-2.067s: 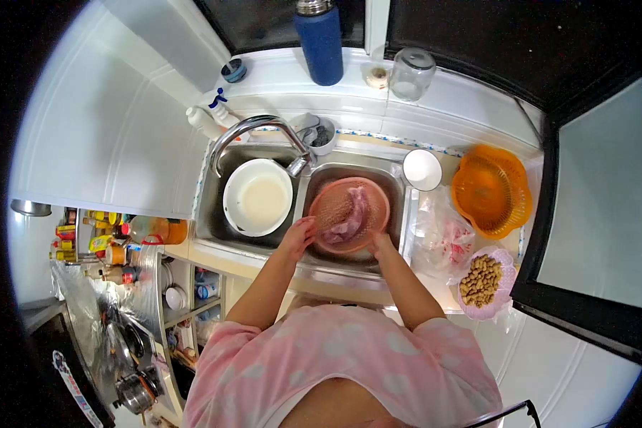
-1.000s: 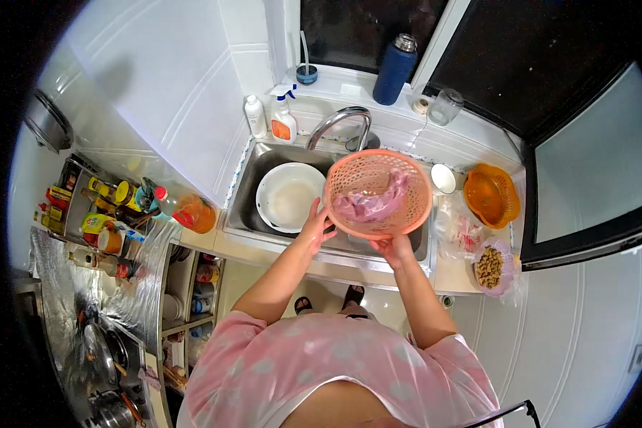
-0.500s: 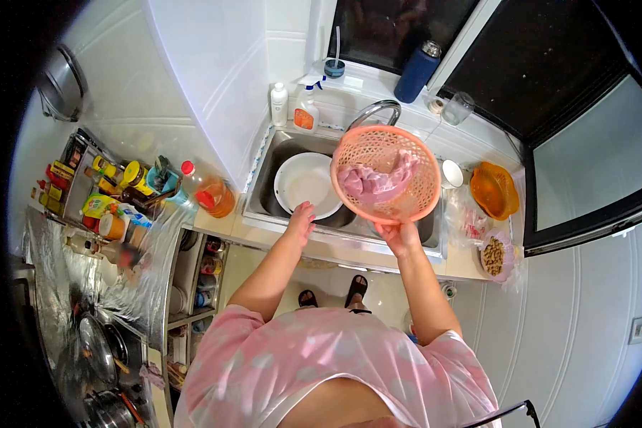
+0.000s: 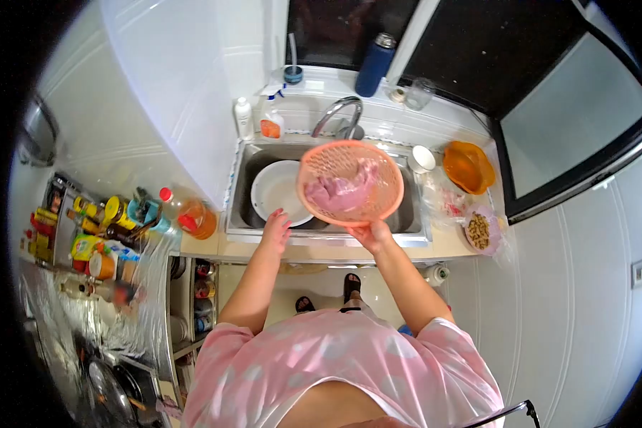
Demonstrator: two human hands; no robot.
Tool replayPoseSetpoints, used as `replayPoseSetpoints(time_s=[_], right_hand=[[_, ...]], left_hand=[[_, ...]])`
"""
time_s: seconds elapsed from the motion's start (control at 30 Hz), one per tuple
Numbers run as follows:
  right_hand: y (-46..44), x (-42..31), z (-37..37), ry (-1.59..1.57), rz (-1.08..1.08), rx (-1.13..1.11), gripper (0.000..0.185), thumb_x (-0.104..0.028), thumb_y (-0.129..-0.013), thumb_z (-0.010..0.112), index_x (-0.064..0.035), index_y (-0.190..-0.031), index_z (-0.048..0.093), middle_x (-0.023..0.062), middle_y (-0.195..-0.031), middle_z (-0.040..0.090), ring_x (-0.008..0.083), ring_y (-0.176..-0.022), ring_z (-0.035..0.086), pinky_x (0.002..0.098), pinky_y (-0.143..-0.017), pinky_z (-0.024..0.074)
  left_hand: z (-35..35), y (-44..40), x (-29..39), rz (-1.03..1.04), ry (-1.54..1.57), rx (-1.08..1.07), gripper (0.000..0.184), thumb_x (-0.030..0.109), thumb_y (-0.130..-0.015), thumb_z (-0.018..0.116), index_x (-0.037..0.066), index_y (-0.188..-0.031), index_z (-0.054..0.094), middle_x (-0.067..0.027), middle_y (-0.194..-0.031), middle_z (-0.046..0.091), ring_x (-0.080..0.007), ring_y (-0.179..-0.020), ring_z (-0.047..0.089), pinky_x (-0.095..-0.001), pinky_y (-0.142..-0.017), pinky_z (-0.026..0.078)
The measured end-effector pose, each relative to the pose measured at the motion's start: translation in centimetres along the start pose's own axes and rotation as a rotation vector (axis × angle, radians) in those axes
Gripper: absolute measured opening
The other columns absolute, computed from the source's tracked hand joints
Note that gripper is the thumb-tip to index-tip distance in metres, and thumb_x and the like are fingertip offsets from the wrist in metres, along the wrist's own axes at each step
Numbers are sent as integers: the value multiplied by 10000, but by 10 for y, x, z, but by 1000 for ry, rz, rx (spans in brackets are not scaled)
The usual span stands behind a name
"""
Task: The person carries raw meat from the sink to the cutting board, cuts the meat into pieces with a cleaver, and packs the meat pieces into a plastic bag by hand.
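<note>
My right hand (image 4: 371, 235) grips the near rim of a salmon-coloured plastic colander (image 4: 389, 202), thumb on the rim and fingers underneath. The colander is tilted above the sink. Inside it lies a piece of raw pink meat (image 4: 346, 189). My left hand (image 4: 277, 230) is empty, with its fingers apart, near the front edge of a white basin (image 4: 271, 187). That basin sits in the left part of the steel sink (image 4: 242, 167), partly hidden by the colander.
Behind the sink rise the faucet (image 4: 344, 107), a spray bottle (image 4: 272, 120) and a white bottle (image 4: 244, 118). A white cup (image 4: 422, 159), an orange bowl (image 4: 469, 167) and a pink bowl of peanut-like pieces (image 4: 480, 232) stand right. Left is a red-capped bottle (image 4: 196, 219).
The view has shifted, so the scene sits further left. The colander looks flatter and a little nearer me, showing more of the faucet. My right hand keeps its hold; my left stays empty.
</note>
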State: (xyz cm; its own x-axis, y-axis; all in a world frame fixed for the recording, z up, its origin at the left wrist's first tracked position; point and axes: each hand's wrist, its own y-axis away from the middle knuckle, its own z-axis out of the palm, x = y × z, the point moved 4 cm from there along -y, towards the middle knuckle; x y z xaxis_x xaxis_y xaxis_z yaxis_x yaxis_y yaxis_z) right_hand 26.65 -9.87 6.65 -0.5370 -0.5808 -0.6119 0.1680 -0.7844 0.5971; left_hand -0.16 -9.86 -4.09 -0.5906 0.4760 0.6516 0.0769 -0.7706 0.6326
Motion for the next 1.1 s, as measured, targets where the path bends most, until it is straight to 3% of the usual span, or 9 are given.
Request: replayPoseSetpoints(time_s=[0.07, 0.2, 0.3, 0.4, 0.5, 0.73, 0.83, 0.97, 1.1], right_hand=[[-1, -3, 3, 44, -80, -48, 367, -132, -913, 410, 13, -1250, 416, 209, -1098, 596, 301, -904, 647, 356, -750, 565], [-13, 16, -12, -37, 51, -33, 418, -49, -848, 414, -18, -1263, 369, 196, -1043, 594, 280, -862, 638, 366, -732, 583], [-15, 38, -25, -41, 95, 258, 380, -89, -903, 389, -19, -1275, 363, 187, -1037, 595, 275, -848, 645, 359, -720, 591], [-7, 37, -28, 6, 82, 250, 385, -86, -904, 396, -2, -1280, 383, 214, -1162, 549, 308, -925, 637, 377, -764, 577], [1, 8, -23, -30, 17, 37, 379, -84, -904, 394, 12, -1271, 382, 208, -1136, 565, 308, -913, 639, 373, -751, 579], [13, -3, -18, -118, -68, 74, 358, -88, -894, 411, 9, -1238, 418, 212, -1079, 590, 291, -856, 652, 326, -657, 580], [-3, 27, -48, -48, 54, 179, 306, -141, -929, 379, -32, -1206, 451, 158, -1044, 586, 266, -841, 631, 334, -682, 569], [3, 56, -69, -89, 161, 370, 307, -226, -960, 395, -82, -1226, 448, 142, -1037, 593, 253, -801, 634, 282, -579, 564], [22, 21, -53, -110, 71, 227, 318, -246, -966, 388, -42, -1203, 444, 149, -1016, 603, 252, -782, 637, 285, -607, 559]], left_hand=[[12, 1, 0, 2, -15, -19, 460, 228, -810, 617, 249, -1247, 474, 49, -1172, 502, -149, -1049, 502, -302, -810, 390], [13, -6, -12, -3, -20, -30, 397, 220, -834, 611, 242, -1213, 493, 9, -1141, 524, -207, -1040, 531, -355, -812, 394], [10, -4, -18, -31, -18, -21, 377, 226, -841, 611, 240, -1201, 497, 6, -1157, 515, -220, -1061, 530, -355, -816, 397], [12, -1, -14, -28, -6, -26, 367, 229, -847, 610, 233, -1197, 499, -1, -1180, 505, -227, -1083, 527, -358, -827, 398], [17, 2, -11, -42, -13, -42, 389, 234, -839, 614, 235, -1211, 500, 16, -1193, 506, -203, -1087, 526, -334, -841, 389], [32, 11, -11, -49, -55, -97, 392, 226, -825, 609, 243, -1206, 519, 67, -1190, 515, -158, -1065, 529, -311, -862, 370], [30, 8, -22, -61, -51, -85, 385, 264, -816, 652, 214, -1180, 537, 5, -1244, 483, -193, -1096, 520, -338, -900, 363], [27, 10, -26, -67, -35, -105, 385, 286, -800, 686, 189, -1150, 555, -22, -1236, 489, -216, -1111, 517, -349, -917, 366], [31, -3, -37, -104, -14, -100, 365, 268, -801, 683, 178, -1135, 565, -20, -1180, 528, -218, -1100, 525, -345, -909, 380]])
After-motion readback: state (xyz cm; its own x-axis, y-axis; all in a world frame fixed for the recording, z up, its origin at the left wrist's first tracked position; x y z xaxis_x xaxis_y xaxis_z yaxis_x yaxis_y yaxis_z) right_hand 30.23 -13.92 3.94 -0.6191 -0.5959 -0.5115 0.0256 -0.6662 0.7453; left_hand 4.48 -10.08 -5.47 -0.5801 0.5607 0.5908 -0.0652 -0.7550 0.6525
